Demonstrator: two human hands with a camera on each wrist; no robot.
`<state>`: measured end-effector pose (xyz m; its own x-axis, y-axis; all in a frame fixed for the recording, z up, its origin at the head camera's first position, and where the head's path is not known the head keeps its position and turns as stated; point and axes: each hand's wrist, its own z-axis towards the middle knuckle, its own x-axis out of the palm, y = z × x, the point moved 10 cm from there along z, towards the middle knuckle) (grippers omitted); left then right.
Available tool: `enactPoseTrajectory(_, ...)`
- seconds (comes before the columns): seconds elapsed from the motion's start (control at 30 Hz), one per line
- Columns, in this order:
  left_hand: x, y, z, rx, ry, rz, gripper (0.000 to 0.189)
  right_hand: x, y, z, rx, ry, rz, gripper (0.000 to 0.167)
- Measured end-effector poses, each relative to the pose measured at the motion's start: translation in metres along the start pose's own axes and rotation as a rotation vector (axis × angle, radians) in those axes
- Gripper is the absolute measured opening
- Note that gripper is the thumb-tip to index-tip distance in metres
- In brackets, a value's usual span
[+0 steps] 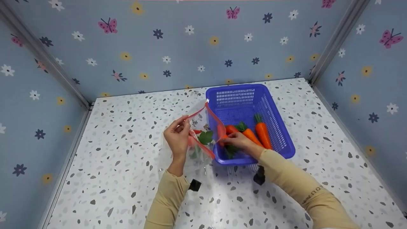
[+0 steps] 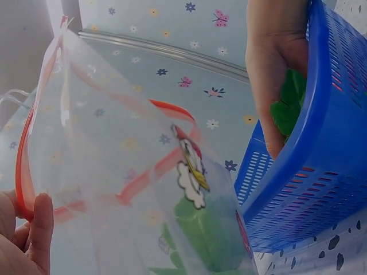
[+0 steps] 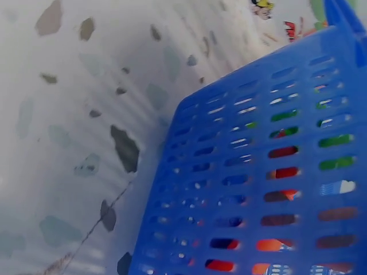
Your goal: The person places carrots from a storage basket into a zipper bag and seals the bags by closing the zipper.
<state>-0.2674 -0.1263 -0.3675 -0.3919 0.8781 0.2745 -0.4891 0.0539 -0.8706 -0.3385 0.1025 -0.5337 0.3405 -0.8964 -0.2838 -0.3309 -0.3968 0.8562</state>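
Note:
Left of the basket, my left hand (image 1: 178, 135) pinches the red-edged rim of a clear zip bag (image 2: 114, 143) between thumb and fingers. The bag's mouth gapes, and green leaves (image 1: 205, 137) and something red show inside it. My right hand (image 1: 238, 140) reaches down into the blue basket (image 1: 287, 140), by the bag's mouth. Green leaves (image 2: 289, 103) lie against this hand, and an orange-red piece shows by its fingertips; its grip is partly hidden. Carrots (image 1: 263, 133) with green tops lie in the basket. In the right wrist view, only the basket's slotted wall (image 3: 246, 172) shows clearly.
A speckled white tabletop (image 1: 120, 152) lies under everything. Blue flowered panels (image 1: 190, 47) stand at the back and both sides. The basket's raised rim stands between the right forearm and the bag.

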Motion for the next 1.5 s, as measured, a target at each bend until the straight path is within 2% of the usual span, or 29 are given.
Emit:
enactPoseTrajectory(0.2,0.0,0.001,0.001,0.002,-0.005,0.004,0.014,-0.006,0.004,-0.004,-0.012,0.008,0.125,0.032)
enactPoseTrajectory(0.4,0.001,0.0,0.001,0.03,-0.002,0.004,0.013,-0.015,0.006,-0.013,0.045,-0.002,0.277,0.039)
enactPoseTrajectory(0.63,0.002,-0.001,0.0,0.045,0.009,0.001,0.013,-0.022,0.023,-0.029,-0.043,0.068,0.422,0.043)
enactPoseTrajectory(0.83,0.002,0.001,0.0,0.041,-0.007,0.004,0.013,-0.029,0.033,-0.047,-0.099,0.082,0.423,0.046)
enactPoseTrajectory(1.0,0.003,0.002,0.0,0.021,-0.008,0.003,0.013,-0.029,0.046,-0.066,-0.158,0.166,0.503,0.042)
enactPoseTrajectory(1.13,0.003,0.002,0.0,0.015,-0.004,0.006,0.013,-0.027,0.054,-0.08,-0.172,0.228,0.534,0.042)
enactPoseTrajectory(1.33,0.002,0.001,0.0,0.034,0.007,0.004,0.013,-0.023,0.064,-0.094,-0.227,0.315,0.494,0.043)
enactPoseTrajectory(1.5,0.0,0.0,-0.001,0.035,0.002,0.016,0.013,-0.02,0.071,-0.101,-0.248,0.337,0.415,0.043)
